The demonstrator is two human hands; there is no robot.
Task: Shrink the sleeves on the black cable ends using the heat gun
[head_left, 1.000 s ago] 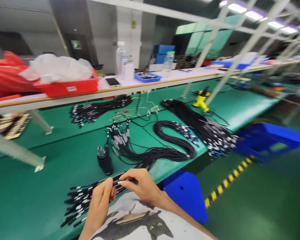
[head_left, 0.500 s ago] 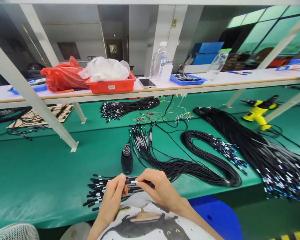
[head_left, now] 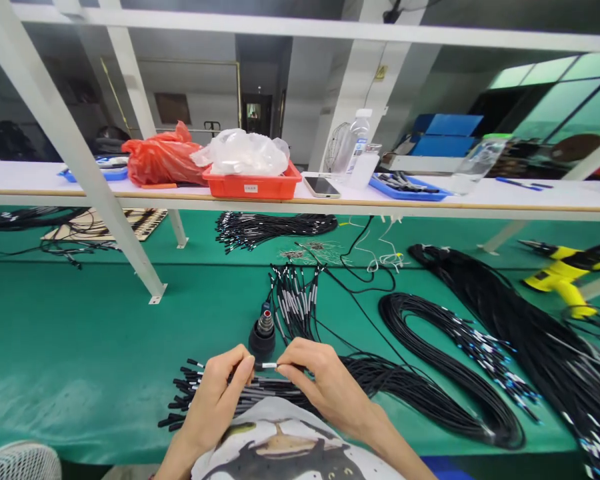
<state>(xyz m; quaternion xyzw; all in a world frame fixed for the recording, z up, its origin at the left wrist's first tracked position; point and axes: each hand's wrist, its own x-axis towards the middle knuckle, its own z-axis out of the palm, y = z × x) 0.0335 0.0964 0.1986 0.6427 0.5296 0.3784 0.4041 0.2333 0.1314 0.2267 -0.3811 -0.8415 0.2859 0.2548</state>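
Both my hands meet over the front edge of a green bench (head_left: pixel 80 347). My left hand (head_left: pixel 217 397) pinches one end of a thin black cable with a white sleeve (head_left: pixel 269 365), and my right hand (head_left: pixel 325 387) pinches the same cable from the other side. Under my hands lies a bundle of short black cables (head_left: pixel 190 393) with capped ends pointing left. A small black cylindrical tool with a ribbed metal tip (head_left: pixel 263 333) stands upright just behind my fingers. Another fan of black cables with white sleeves (head_left: pixel 295 300) lies behind it.
Long coils of black cable (head_left: pixel 445 360) fill the bench at right, beside a yellow power screwdriver (head_left: pixel 563 273). A white shelf (head_left: pixel 480 200) above holds a red tray (head_left: pixel 253 183), a phone, bottles and a blue tray. A slanted white frame post (head_left: pixel 95 193) stands at left. A fan guard (head_left: pixel 20 463) shows bottom left.
The view has swung left and levelled, bringing the bench square on. My hands stay together on the cable; the white sleeve now shows between the fingertips.
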